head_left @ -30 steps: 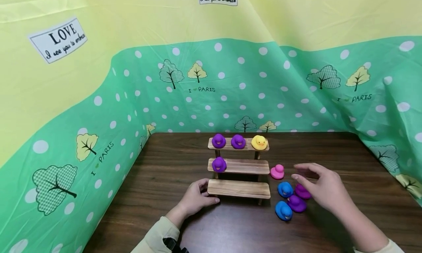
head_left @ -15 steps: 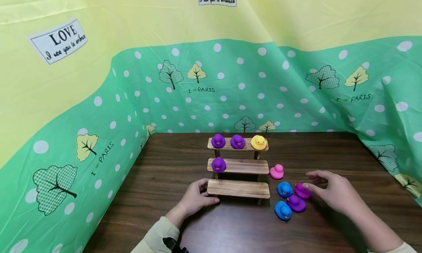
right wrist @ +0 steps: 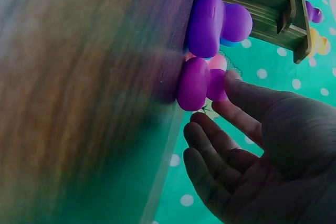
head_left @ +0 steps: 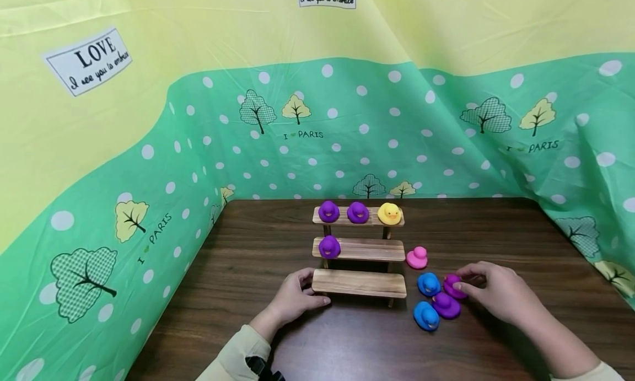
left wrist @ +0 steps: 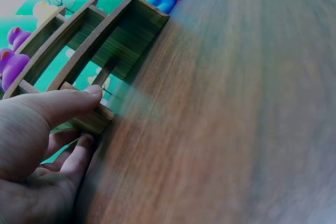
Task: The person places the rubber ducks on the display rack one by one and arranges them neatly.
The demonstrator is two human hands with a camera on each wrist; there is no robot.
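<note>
A three-step wooden display stand (head_left: 359, 283) stands mid-table. My left hand (head_left: 294, 299) grips the left end of its lowest step, with the thumb in front in the left wrist view. Two purple rubber ducks (head_left: 358, 212) and a yellow rubber duck (head_left: 389, 214) sit on the top step; another purple duck (head_left: 329, 247) is on the middle one. To the right, my right hand (head_left: 501, 290) has thumb and forefinger around the head of a magenta-purple rubber duck (right wrist: 193, 85), which rests on the table. Its other fingers hang loosely below in the right wrist view.
Close to the magenta-purple duck lie a purple duck (head_left: 446, 305) and two blue ducks (head_left: 426, 316). A pink duck (head_left: 417, 257) sits beside the stand's right side. Polka-dot cloth (head_left: 347, 133) encloses the dark wooden table (head_left: 268, 226) at the back and sides.
My right hand has come down and closed its thumb and forefinger around the magenta-purple duck. My left hand and the stand have stayed where they were.
</note>
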